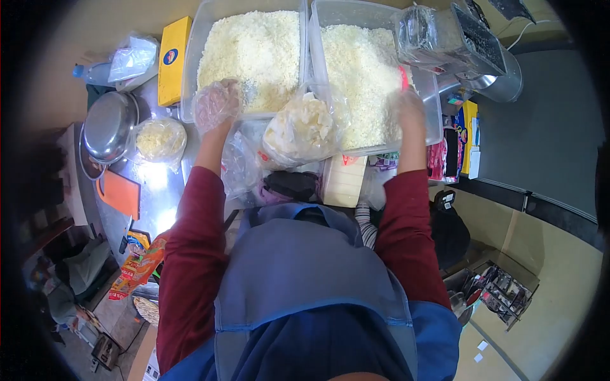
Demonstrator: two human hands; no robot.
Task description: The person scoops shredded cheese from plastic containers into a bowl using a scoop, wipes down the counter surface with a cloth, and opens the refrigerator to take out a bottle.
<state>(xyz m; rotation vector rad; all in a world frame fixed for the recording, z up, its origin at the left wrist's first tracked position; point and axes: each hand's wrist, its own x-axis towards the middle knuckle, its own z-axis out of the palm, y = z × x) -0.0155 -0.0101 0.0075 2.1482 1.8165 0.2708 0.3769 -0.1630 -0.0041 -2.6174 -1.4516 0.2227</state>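
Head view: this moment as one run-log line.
left hand, clear plastic glove: over left rectangular translucent plastic tub, pale crumbs inside | right hand, blurred: over right rectangular translucent plastic tub | grips: unclear

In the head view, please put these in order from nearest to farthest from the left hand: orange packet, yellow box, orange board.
From the left hand:
1. Yellow box: just up and to its left.
2. Orange board: lower left, on the metal table.
3. Orange packet: lowest, below the board.
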